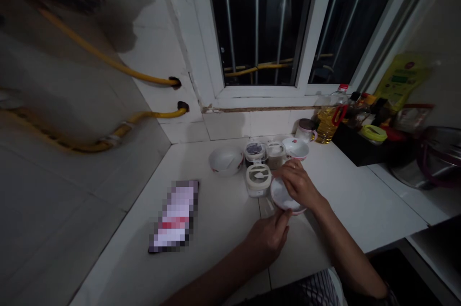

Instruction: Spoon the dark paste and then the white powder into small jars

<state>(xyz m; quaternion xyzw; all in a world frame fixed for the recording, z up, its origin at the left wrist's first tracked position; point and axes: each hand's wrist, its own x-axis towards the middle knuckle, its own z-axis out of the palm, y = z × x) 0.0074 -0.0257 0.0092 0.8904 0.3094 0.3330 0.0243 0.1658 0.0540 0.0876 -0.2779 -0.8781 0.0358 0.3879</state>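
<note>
A white bowl (282,194) stands on the counter close in front of me, with pale contents that I cannot name. My left hand (269,236) is closed, its thumb and fingers pinching the bowl's near rim. Over the same bowl reaches my right hand (298,185), fingers bent together; what they hold, if anything, is hidden. Just left of the bowl sits a square seasoning jar (258,182) with a clear lid. Behind it are a dark-filled jar (255,151) and another pale jar (275,153).
A larger bowl (225,161) with a utensil stands left of the jars, a small floral bowl (296,148) behind them. A lidded mug (306,129) and an oil bottle (328,121) are at the back. A blurred-out flat item (175,217) lies left; a metal pot (428,162) stands right.
</note>
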